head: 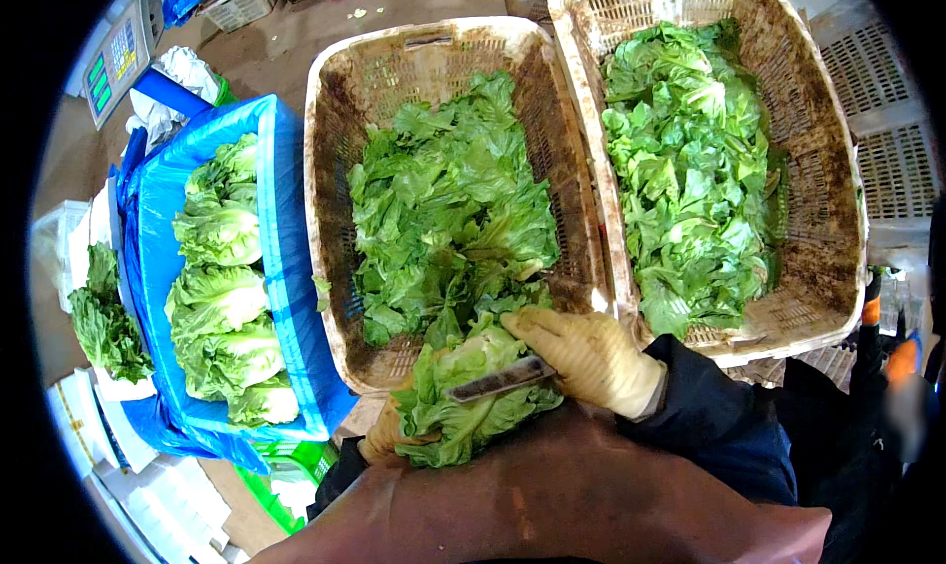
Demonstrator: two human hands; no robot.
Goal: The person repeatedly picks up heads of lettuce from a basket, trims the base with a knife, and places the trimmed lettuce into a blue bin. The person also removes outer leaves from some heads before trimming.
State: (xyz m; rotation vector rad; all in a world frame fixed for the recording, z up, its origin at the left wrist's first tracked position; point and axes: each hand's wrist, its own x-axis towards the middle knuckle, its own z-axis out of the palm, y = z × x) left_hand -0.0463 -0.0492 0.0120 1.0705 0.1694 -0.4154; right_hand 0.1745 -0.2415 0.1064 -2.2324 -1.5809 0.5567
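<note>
A leafy head of lettuce (473, 423) rests in my gloved left hand (386, 435), low in the view and close to a brown apron (510, 505). My right hand (584, 353), in a pale work glove, grips a knife; its handle is hidden in the fist. The flat, stained knife blade (499, 381) lies across the lettuce. Just beyond my hands stands a dirty white plastic crate (321, 217) with loose green lettuce leaves (451, 194) in it. Most of my left hand is hidden by the lettuce.
At right is a second stained crate (813, 194) of loose leaves (691, 172). A blue-lined bin (281, 268) at left holds several lettuce heads (222, 298). Behind it are a scale display (114, 58) and dark leaves (111, 320). Part of another person (820, 416) shows at lower right.
</note>
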